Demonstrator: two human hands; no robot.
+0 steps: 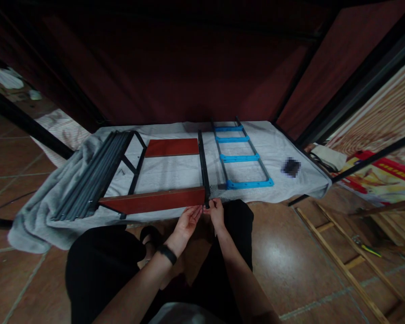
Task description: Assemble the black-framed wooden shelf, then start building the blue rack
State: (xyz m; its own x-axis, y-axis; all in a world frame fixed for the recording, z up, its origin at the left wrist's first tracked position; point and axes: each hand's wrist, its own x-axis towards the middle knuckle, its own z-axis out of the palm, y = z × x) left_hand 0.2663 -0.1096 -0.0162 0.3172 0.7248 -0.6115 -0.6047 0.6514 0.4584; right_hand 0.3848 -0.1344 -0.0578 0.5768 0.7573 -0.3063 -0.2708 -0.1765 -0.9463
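Observation:
A black metal frame with two reddish-brown wooden boards lies on a grey cloth [37, 216] spread over a low surface. The near board [155, 200] runs along the front edge; the far board [172, 147] lies behind it. A black upright bar [203, 162] joins them on the right. My left hand [187, 222] cups the near board's right end from below, fingers curled. My right hand [216, 211] pinches the bottom end of the black bar, where the board meets it. What the fingertips hold is too small to see.
A bundle of grey metal bars [94, 173] lies at the left of the cloth. A ladder-like frame with blue rungs [239, 157] lies at the right, next to a small dark object [290, 166]. Wooden slats [340, 261] and a red printed sheet [374, 175] lie on the tiled floor.

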